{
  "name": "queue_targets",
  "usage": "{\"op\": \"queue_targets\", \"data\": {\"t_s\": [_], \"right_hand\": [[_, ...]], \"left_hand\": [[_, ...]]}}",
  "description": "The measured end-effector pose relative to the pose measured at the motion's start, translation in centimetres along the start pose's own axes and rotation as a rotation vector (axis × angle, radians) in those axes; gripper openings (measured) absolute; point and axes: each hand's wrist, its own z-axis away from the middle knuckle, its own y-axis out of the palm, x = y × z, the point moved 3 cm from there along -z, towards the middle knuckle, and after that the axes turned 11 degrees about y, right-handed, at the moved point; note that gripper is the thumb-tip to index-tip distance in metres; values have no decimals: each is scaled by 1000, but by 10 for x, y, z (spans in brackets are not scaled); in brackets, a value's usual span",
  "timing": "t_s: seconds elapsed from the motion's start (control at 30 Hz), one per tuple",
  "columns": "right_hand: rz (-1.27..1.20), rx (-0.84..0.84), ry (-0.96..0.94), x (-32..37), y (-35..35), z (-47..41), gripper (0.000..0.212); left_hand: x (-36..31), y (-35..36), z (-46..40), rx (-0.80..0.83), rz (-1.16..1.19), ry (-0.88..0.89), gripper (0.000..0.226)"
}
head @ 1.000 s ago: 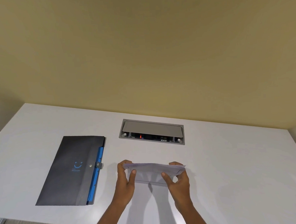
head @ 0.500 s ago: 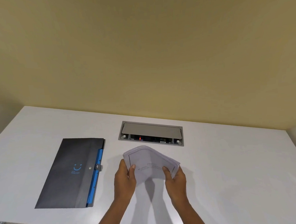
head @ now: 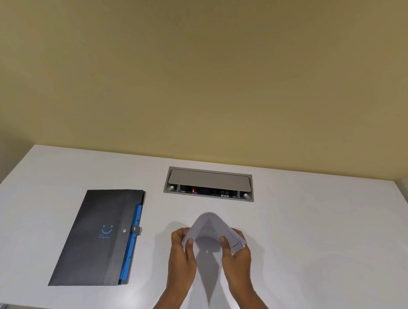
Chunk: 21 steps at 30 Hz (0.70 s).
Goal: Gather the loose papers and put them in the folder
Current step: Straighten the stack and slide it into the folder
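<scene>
Both my hands pinch a stack of papers (head: 211, 227), left hand (head: 182, 252) and right hand (head: 236, 252) squeezing its ends inward so it arches above the white desk (head: 321, 242). Sheets may crease or fan out. The snapped-shut folder (head: 101, 237) lies well left.

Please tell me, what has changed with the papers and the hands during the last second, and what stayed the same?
The stack of papers was held almost flat a second ago; the left hand and right hand have pushed its ends closer together, so it now bows upward into a high arch. Both hands keep their grip on the ends. The folder stays closed in its place on the table, and the cable box is unchanged.
</scene>
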Motion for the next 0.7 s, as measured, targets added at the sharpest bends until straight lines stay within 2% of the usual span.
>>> {"op": "queue_targets", "data": {"t_s": [0.07,0.23,0.4,0.53,0.7], "right_hand": [[-13,4,31,-1,0,-3,20],[-43,-8,57,2,1,-7,23],[8,2,118,-22,-2,-11,31],[29,-16,158,-31,-5,-17,34],[31,-9,113,-25,-4,-17,29]], "left_hand": [[4,0,-2,3,1,-8,59],[1,0,-9,-5,80,4,51],[8,-5,-3,34,55,-12,58],[8,-7,-3,64,59,-25,34],[7,-10,-5,86,-5,3,32]]}}
